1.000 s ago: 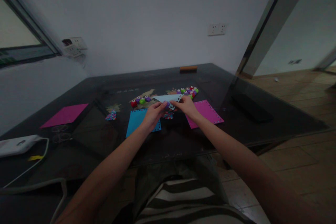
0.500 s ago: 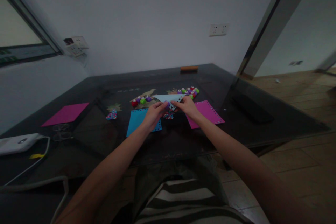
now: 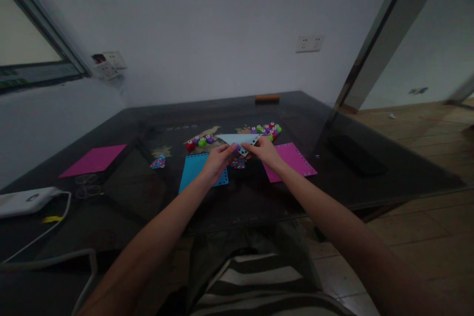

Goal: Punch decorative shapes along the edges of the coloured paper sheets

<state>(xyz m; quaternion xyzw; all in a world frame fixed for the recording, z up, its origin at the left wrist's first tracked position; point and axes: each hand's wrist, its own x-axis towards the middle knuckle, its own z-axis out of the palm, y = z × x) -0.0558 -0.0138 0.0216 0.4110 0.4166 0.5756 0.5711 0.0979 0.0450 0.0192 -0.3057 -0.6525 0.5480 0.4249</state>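
In the head view, a pale blue sheet (image 3: 237, 138) with dark dots along its lower edges is held up above the middle of the table, tilted so it looks triangular. My left hand (image 3: 219, 159) pinches its left side, and a small purple piece (image 3: 236, 146) shows at those fingertips. On the other side, my right hand (image 3: 265, 150) grips the sheet with fingers closed. Below my left hand lies a blue sheet (image 3: 192, 170) with dotted edges. A pink sheet (image 3: 292, 160), also dotted along its edges, is under my right forearm.
Small red, green and purple round pieces sit in a left group (image 3: 202, 141) and a right group (image 3: 272, 131). Multicoloured bits form a small pile (image 3: 158, 162). Another pink sheet (image 3: 94, 159), a white power strip (image 3: 27, 201) with cable, and a dark flat object (image 3: 355, 154) lie around.
Both hands stay nearly still on the pale blue sheet. The whole view has shifted very slightly.
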